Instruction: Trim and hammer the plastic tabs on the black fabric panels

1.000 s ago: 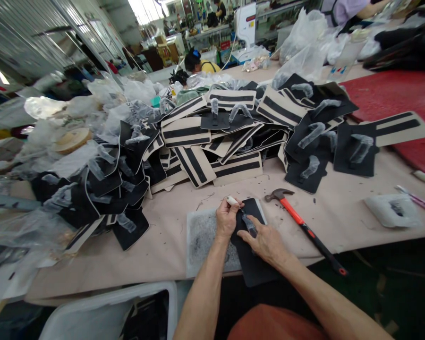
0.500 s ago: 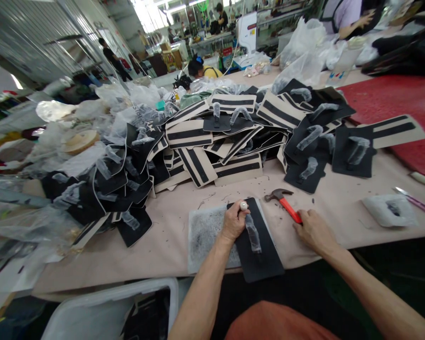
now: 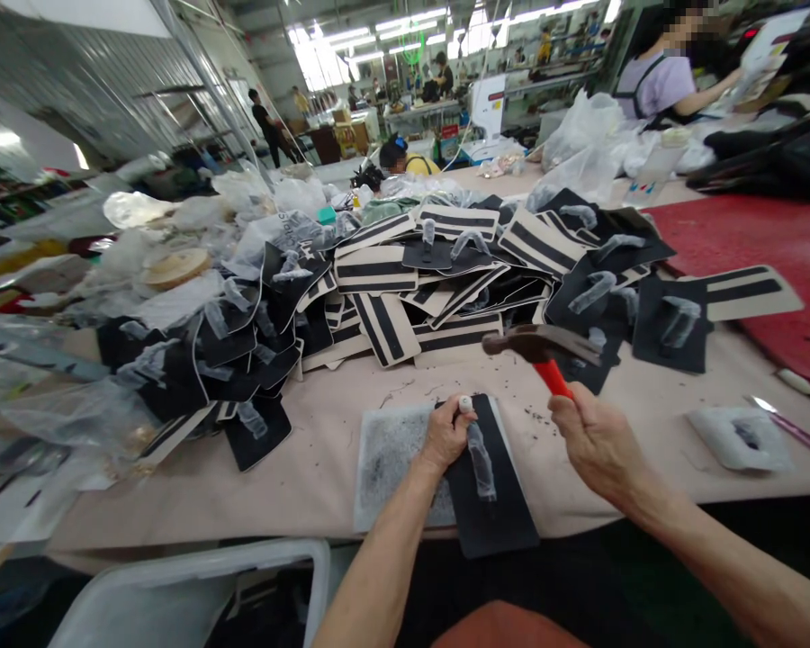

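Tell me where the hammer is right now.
In the head view, the hammer is right of centre, held above the table in the right hand's grip. It appears above and to the right of the black panel.

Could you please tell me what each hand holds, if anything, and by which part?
The right hand grips the hammer by its handle, close to the head. The left hand holds a tool near its white end; the rest is unclear.
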`<state>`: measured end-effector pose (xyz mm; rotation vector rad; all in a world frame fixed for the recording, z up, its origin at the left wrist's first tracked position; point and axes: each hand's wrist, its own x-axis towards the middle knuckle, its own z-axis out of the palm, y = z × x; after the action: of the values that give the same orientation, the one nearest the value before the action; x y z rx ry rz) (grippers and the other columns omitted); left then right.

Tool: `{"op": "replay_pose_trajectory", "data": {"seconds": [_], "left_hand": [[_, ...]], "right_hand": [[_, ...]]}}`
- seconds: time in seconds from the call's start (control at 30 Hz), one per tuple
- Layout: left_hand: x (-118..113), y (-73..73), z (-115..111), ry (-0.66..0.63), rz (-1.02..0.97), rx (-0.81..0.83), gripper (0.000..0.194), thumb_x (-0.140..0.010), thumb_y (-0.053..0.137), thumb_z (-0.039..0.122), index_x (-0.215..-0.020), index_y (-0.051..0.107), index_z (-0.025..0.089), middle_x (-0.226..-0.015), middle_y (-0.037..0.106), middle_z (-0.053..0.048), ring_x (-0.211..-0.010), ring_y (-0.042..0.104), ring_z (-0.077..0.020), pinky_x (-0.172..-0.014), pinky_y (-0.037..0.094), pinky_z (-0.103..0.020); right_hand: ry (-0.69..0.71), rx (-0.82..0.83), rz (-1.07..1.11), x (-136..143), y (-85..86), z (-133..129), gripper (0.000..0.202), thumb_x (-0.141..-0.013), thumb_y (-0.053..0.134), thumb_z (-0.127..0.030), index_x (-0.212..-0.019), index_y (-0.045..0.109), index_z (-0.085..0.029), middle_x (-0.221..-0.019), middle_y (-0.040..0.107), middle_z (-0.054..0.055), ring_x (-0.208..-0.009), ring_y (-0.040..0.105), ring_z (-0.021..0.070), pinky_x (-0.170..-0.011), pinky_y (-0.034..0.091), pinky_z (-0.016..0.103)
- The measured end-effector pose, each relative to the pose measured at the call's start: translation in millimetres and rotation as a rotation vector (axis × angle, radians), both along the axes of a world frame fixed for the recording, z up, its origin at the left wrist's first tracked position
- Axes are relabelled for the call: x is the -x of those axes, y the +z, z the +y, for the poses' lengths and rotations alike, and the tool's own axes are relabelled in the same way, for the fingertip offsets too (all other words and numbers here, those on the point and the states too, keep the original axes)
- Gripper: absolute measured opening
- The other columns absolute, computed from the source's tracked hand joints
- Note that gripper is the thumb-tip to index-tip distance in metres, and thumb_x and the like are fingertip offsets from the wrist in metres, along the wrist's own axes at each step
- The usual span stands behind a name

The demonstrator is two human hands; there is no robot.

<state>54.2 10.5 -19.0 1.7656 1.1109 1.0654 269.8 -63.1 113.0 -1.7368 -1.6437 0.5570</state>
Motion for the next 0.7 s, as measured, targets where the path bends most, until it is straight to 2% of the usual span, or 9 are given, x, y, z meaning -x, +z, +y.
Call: {"op": "replay_pose_trajectory", "data": {"seconds": [0.1, 0.17, 0.27, 0.33, 0.47, 0.5, 0.63, 0.7], "left_hand": [[0, 0.2, 1, 0.004, 0.009, -0.015, 0.008, -0.090, 0.058, 0.023, -0.095, 0.064, 0.021, -0.085, 0.071, -0.003, -0.075, 0.066, -0.0180, -0.070, 0.048, -0.027], [0, 0.0, 1, 0.005, 0.013, -0.016, 0.007, -0.090, 0.057, 0.022, -0.093, 0.064, 0.021, -0.084, 0.071, -0.003, -0.076, 0.066, -0.0181, -0.070, 0.047, -0.027], [0, 0.0, 2, 0.003, 0.007, -0.018, 0.012, -0.088, 0.058, 0.020, -0.098, 0.064, 0.021, -0.087, 0.072, -0.004, -0.080, 0.066, -0.0192, -0.074, 0.048, -0.028], [0, 0.4, 2, 0.002, -0.001, -0.018, 0.013, -0.087, 0.059, 0.020, -0.099, 0.065, 0.022, -0.087, 0.072, -0.004, -0.080, 0.066, -0.0195, -0.074, 0.048, -0.028], [0, 0.9, 2, -0.003, 0.032, -0.011, 0.010, -0.089, 0.059, 0.025, -0.096, 0.066, 0.021, -0.081, 0.070, -0.003, -0.073, 0.064, -0.0184, -0.070, 0.048, -0.027], [0, 0.7, 2, -0.003, 0.031, -0.013, 0.011, -0.089, 0.059, 0.026, -0.096, 0.066, 0.021, -0.081, 0.070, -0.003, -0.073, 0.064, -0.0184, -0.070, 0.048, -0.027], [-1, 1.0, 3, 0.004, -0.017, 0.000, 0.013, -0.087, 0.060, 0.023, -0.099, 0.066, 0.022, -0.087, 0.072, -0.005, -0.079, 0.066, -0.0194, -0.074, 0.050, -0.028], [-1, 2.1, 3, 0.002, -0.017, 0.008, 0.011, -0.086, 0.060, 0.022, -0.095, 0.066, 0.021, -0.084, 0.071, -0.004, -0.077, 0.066, -0.0190, -0.072, 0.050, -0.027]], "right_hand": [[0.191, 0.097, -0.350, 2, 6.7, 5, 0.033, -0.097, 0.036, -0.048, -0.078, 0.048, -0.023, -0.058, 0.052, 0.001, -0.046, 0.042, 0.0151, -0.051, 0.019, 0.030], [0.234, 0.132, -0.436, 4, 10.6, 8, 0.034, -0.098, 0.035, -0.047, -0.079, 0.049, -0.023, -0.058, 0.053, 0.001, -0.045, 0.042, 0.0154, -0.051, 0.018, 0.031], [0.091, 0.000, -0.355, 9, 17.3, 10, 0.040, -0.102, 0.023, -0.047, -0.080, 0.046, -0.023, -0.061, 0.054, 0.002, -0.051, 0.048, 0.0161, -0.052, 0.025, 0.029], [0.041, -0.019, -0.334, 10, 17.7, 12, 0.040, -0.102, 0.022, -0.046, -0.080, 0.046, -0.023, -0.061, 0.054, 0.003, -0.051, 0.049, 0.0162, -0.053, 0.027, 0.029], [0.222, 0.183, -0.485, 5, 10.9, 15, 0.031, -0.098, 0.040, -0.045, -0.079, 0.050, -0.022, -0.058, 0.055, 0.003, -0.047, 0.047, 0.0158, -0.051, 0.021, 0.030], [0.221, 0.186, -0.484, 4, 10.0, 15, 0.032, -0.098, 0.040, -0.045, -0.079, 0.050, -0.022, -0.059, 0.055, 0.003, -0.048, 0.047, 0.0158, -0.051, 0.021, 0.030], [0.072, 0.044, -0.332, 4, 9.7, 15, 0.041, -0.103, 0.020, -0.045, -0.082, 0.047, -0.022, -0.061, 0.055, 0.003, -0.051, 0.050, 0.0162, -0.053, 0.028, 0.029], [0.151, 0.098, -0.380, 6, 7.5, 13, 0.039, -0.102, 0.024, -0.045, -0.082, 0.048, -0.022, -0.060, 0.055, 0.003, -0.049, 0.048, 0.0161, -0.052, 0.025, 0.029]]}}
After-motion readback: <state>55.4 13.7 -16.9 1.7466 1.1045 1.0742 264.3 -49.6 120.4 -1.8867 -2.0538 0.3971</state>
